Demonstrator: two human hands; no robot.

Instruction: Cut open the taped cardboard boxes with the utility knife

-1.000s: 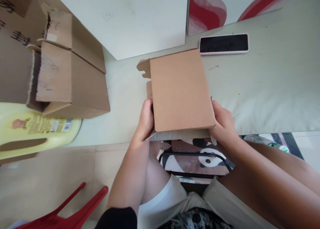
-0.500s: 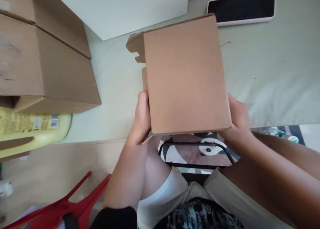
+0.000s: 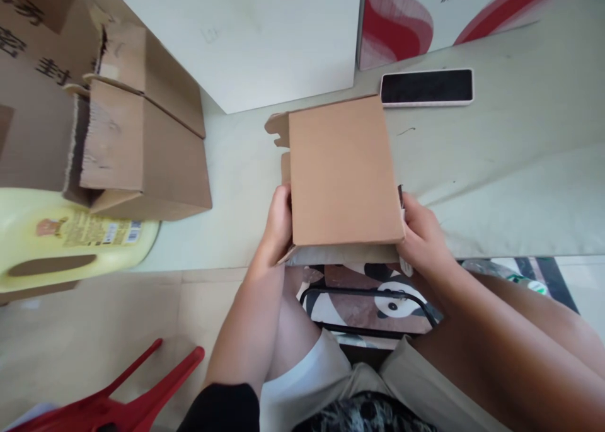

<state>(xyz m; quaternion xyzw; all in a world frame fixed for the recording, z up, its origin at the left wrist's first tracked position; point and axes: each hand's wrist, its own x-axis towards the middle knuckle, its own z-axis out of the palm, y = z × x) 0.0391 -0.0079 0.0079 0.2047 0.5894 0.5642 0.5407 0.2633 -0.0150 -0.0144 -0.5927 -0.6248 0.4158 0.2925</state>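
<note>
A plain brown cardboard box is in front of me, just above the front edge of the pale-covered table, its smooth face up. Torn or cut flaps stick out on its left side. My left hand is closed on the box's lower left edge, the fingertips hidden behind it. At the right edge, my right hand is closed round a slim item with a black tip and a whitish end. Its kind is mostly hidden by the fingers, which are against the box side.
A phone-like black slab with a pale rim lies behind the box. White cartons stand at the back. More cardboard boxes and a yellow jug are on the left. A red chair stands lower left.
The box has moved down and away from me, looking smaller. The view has shifted, showing more of the back cartons. The slim item at my right hand has come into sight.
</note>
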